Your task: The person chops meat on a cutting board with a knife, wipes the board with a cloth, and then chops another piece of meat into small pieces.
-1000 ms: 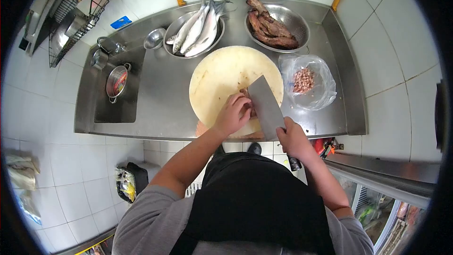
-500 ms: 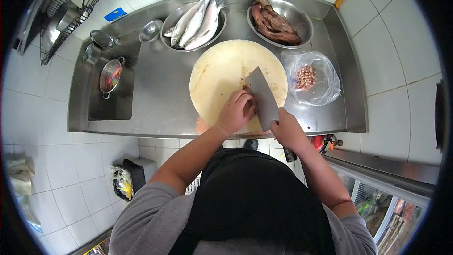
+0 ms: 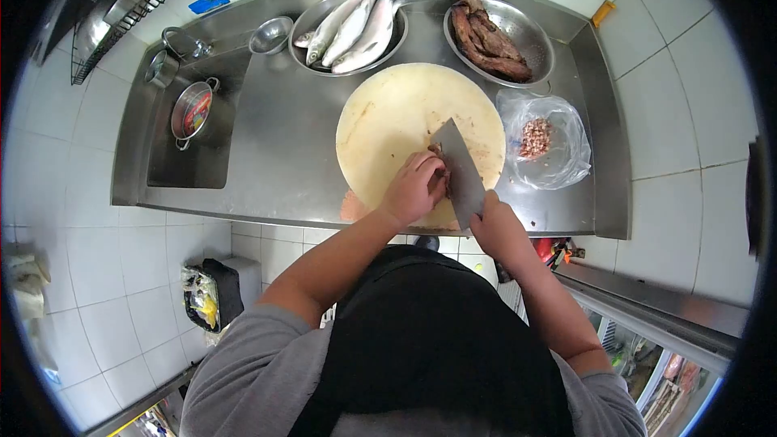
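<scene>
Reddish meat (image 3: 438, 150) lies on the near right part of the round chopping board (image 3: 388, 113), almost hidden under the left hand (image 3: 414, 188), whose curled fingers press down on it and grasp it. Just to its right the cleaver (image 3: 463, 168) stands blade-down against the meat, its handle clenched in the right hand (image 3: 495, 226) at the board's near edge. Judging by what lies around, the chopping is early. The plastic bag (image 3: 558, 158) to the right of the board holds only a small heap of chopped bits (image 3: 535, 137). The colander (image 3: 530, 36) at the far right has several dark strips (image 3: 486, 32) waiting. The whole fish (image 3: 360, 24) in the far bowl (image 3: 312, 12) look uncut. A sink (image 3: 174, 170) with a pot (image 3: 191, 112) sits at the left of the steel counter (image 3: 283, 146).
</scene>
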Action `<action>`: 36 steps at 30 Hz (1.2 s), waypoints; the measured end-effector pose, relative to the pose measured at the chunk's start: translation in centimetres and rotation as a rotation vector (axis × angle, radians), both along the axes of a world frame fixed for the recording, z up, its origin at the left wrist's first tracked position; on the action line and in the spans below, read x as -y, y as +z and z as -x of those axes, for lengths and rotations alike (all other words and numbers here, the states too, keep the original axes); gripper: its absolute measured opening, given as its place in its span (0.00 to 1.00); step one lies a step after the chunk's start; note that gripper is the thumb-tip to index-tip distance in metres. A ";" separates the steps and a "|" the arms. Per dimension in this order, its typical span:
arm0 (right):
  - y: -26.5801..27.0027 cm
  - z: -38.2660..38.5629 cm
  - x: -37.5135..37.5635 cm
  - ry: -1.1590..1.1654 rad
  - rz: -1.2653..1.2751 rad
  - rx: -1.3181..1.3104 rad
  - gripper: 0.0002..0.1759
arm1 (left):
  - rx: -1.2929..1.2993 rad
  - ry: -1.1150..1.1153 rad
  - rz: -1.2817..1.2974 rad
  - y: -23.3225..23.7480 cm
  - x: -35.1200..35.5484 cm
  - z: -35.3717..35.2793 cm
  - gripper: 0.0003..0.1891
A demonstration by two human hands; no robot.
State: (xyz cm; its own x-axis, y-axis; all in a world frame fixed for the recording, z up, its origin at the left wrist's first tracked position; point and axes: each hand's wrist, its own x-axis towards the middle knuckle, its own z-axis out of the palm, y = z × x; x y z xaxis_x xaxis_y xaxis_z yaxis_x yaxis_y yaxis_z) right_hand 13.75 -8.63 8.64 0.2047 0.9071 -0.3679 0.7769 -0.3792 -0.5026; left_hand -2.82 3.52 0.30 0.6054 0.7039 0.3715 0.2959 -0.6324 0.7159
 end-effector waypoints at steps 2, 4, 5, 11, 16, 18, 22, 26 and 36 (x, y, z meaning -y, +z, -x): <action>-0.9 0.6 -0.8 0.006 -0.019 0.015 0.19 | 0.039 0.032 -0.047 -1.0 0.0 -0.2 0.13; -1.9 1.2 -0.9 -0.058 -0.045 0.004 0.19 | 0.025 0.027 -0.049 -0.7 -0.1 -0.2 0.13; -2.0 1.3 -0.5 -0.063 -0.046 0.009 0.19 | 0.012 0.031 -0.049 -0.5 0.0 -0.3 0.13; -1.4 1.8 2.5 -0.086 0.009 0.000 0.19 | -0.017 0.029 -0.074 0.1 0.8 -0.2 0.13; -0.5 2.8 0.7 -0.039 -0.026 0.079 0.17 | -0.033 0.027 -0.060 -1.0 0.4 0.1 0.14; -1.1 2.6 0.2 -0.018 -0.027 0.084 0.17 | -0.029 0.027 -0.054 -1.2 0.4 0.0 0.15; -0.3 3.2 2.8 0.008 0.096 0.117 0.11 | -0.078 0.072 -0.053 -1.0 0.6 0.1 0.16; 0.8 2.9 2.9 0.035 0.042 0.110 0.10 | -0.092 0.124 -0.032 -0.9 0.5 0.1 0.18; 3.8 -0.9 5.0 0.086 -0.016 0.043 0.14 | -0.167 0.132 -0.057 0.6 2.1 -0.2 0.16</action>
State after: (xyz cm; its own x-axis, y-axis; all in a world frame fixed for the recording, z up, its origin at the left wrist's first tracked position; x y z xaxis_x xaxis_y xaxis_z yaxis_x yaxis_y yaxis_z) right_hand 14.65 -13.60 12.41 0.1411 0.9277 -0.3456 0.8274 -0.3022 -0.4734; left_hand -2.66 1.38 0.88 0.5654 0.7621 0.3153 0.4903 -0.6180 0.6145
